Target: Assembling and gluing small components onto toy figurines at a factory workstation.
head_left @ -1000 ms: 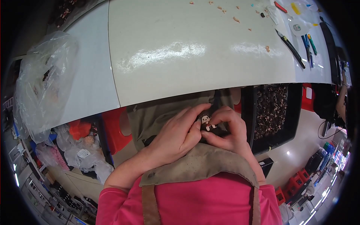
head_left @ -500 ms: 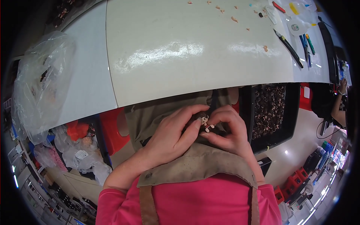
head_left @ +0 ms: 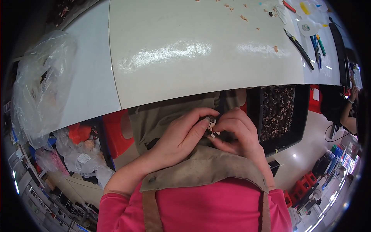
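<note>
Over my lap, just below the table edge, I hold a small doll figurine (head_left: 212,124) with dark brown hair, a pale face and little pale limbs. My left hand (head_left: 184,132) wraps round its head, thumb pressed along the near side. My right hand (head_left: 237,131) is at its other side, fingers bent and closed in by the body and limbs. The right fingertips partly cover the figurine, so I cannot make out whether they grip it or only touch it. A brown-green apron (head_left: 205,166) lies behind both hands.
A glossy white table (head_left: 166,81) spans the front. On its right lie a craft knife (head_left: 298,49), pens (head_left: 320,45), a white bottle (head_left: 307,28) and pinkish scraps (head_left: 244,17). A black tray (head_left: 288,133) of brown figurines stands right of my lap. Plastic bags (head_left: 42,89) hang at left.
My right hand has turned, its fingers coming further over the figurine's body. The left hand keeps its hold, and the figurine has barely shifted.
</note>
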{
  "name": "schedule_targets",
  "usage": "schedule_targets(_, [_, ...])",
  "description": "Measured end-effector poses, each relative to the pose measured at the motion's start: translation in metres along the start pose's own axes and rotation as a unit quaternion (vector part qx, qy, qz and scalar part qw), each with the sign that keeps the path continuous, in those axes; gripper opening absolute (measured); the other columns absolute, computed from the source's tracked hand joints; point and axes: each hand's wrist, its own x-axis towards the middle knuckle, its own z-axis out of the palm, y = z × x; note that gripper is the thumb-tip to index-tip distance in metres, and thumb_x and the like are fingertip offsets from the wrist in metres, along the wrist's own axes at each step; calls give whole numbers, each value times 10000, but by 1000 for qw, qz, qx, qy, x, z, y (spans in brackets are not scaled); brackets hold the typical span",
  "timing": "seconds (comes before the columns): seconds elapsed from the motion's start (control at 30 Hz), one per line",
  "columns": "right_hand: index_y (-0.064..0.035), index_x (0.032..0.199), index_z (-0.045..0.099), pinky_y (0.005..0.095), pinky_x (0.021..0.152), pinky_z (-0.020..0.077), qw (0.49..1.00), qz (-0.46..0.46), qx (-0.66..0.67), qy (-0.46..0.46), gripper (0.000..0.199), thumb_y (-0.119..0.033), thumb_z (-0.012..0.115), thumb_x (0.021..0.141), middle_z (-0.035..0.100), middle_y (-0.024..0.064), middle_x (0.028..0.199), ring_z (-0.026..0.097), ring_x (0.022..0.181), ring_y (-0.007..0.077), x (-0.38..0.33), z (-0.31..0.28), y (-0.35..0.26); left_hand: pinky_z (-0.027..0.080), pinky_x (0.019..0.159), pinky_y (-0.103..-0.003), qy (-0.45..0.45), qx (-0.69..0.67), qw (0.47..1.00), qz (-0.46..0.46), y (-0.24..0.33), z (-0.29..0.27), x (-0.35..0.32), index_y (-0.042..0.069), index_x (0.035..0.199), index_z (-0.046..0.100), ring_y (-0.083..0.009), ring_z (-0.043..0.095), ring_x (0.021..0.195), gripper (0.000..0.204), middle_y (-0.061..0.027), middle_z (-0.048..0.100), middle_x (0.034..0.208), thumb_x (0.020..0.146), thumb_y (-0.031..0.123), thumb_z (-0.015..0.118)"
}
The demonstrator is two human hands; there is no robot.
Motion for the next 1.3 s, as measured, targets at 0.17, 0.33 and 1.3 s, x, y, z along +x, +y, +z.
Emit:
schedule_targets(0.17, [-49, 844, 571, 316, 629, 447, 1000, -11, -8, -1, 333, 19, 743, 568, 553, 79, 808, 551, 720, 227, -1, 5, 2, 408, 802, -224, -6, -55, 998, -36, -4, 0, -2, 5, 1178, 469, -83, 504, 893, 278, -43, 544, 999, 955, 114, 346])
schedule_targets(0.33, [-54, 839, 575, 325, 626, 453, 1000, -7, -10, 6, 310, 1, 743, 584, 558, 80, 804, 553, 718, 227, -1, 0, 1, 394, 835, -228, -30, -121, 991, -51, -3, 2, 3, -3, 1165, 470, -87, 493, 931, 277, -45, 532, 1030, 957, 124, 339])
schedule_targets(1.3, [-44, 931, 545, 321, 736, 448, 990, -11, 111, 90, 183, -176, 616, 826, 530, 92, 888, 543, 843, 240, -12, -5, 11, 414, 921, -321, 2, -200, 976, -89, 2, 7, 15, 26, 1318, 326, -202, 500, 1092, 451, -120, 491, 1188, 932, 202, 480])
